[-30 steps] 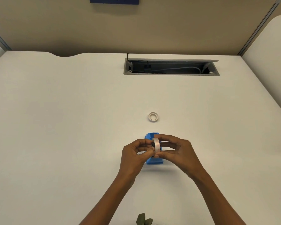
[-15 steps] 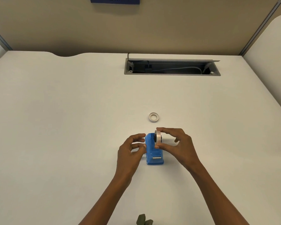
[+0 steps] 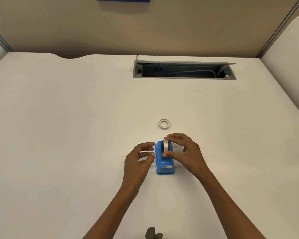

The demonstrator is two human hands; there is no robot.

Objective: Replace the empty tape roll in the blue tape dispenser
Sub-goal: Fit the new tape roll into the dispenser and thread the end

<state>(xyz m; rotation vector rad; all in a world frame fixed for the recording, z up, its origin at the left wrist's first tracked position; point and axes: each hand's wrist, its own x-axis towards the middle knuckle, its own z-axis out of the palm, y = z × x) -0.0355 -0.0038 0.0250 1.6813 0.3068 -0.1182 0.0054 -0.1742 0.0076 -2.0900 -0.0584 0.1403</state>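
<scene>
The step in hand is judged to be the seating of the new tape roll (image 3: 165,145) into the blue tape dispenser (image 3: 164,158), which stands on the desk (image 3: 59,135) near the front middle. The roll is pinched on its rim by thumb and forefinger of the right hand (image 3: 183,152) and is held upright, on edge, in the dispenser's cradle (whether the dark hub is fully down in its slots cannot be told). The left hand (image 3: 138,159) is loosely curled and holds nothing, with its fingertips just beside the dispenser's left wall at 9 o'clock.

The dispenser's long axis runs from 12 to 6 o'clock, with the cutter end at 6 o'clock, toward the person. The roll's axle lies across this, from 9 to 3 o'clock.

The empty core (image 3: 164,123) lies flat on the desk at 12 o'clock from the dispenser, apart from it.

Next, the roll is probably to be pressed home, the dispenser steadied, and the free end drawn to the cutter.
</scene>
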